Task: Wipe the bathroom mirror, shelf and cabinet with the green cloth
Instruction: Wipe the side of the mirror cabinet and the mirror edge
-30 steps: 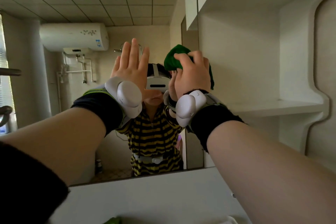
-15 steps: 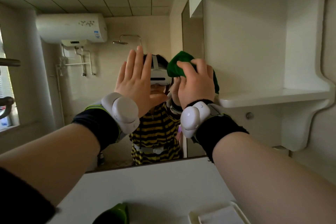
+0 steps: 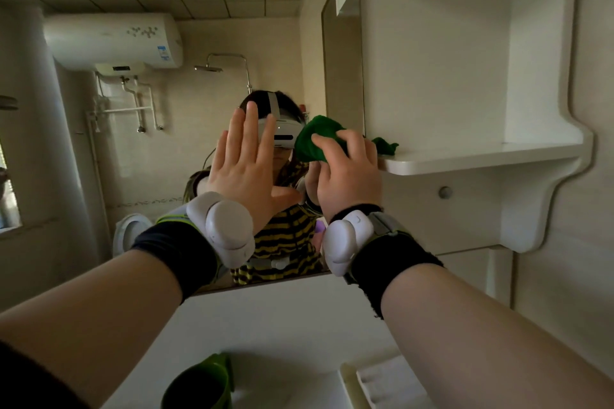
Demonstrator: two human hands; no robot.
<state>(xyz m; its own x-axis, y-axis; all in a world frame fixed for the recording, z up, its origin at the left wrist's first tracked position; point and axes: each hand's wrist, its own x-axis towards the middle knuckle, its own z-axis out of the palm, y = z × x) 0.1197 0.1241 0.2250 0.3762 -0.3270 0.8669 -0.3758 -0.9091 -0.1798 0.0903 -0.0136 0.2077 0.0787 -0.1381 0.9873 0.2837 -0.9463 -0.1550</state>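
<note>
The left hand (image 3: 246, 169) is released, fingers straight and close together, palm facing the mirror (image 3: 206, 103) near its middle; whether it touches the glass I cannot tell. The right hand (image 3: 345, 176) grasps the bunched green cloth (image 3: 315, 139) with curled fingers at the mirror's right edge, just beside the left end of the shelf (image 3: 481, 156). A corner of the cloth lies on that end of the shelf. The shelf belongs to the white cabinet (image 3: 432, 60), which has a round knob (image 3: 444, 192) below it. On the counter (image 3: 282, 319) under the mirror stand a green cup (image 3: 199, 385) and a white tray (image 3: 352, 385) at the near edge
</note>
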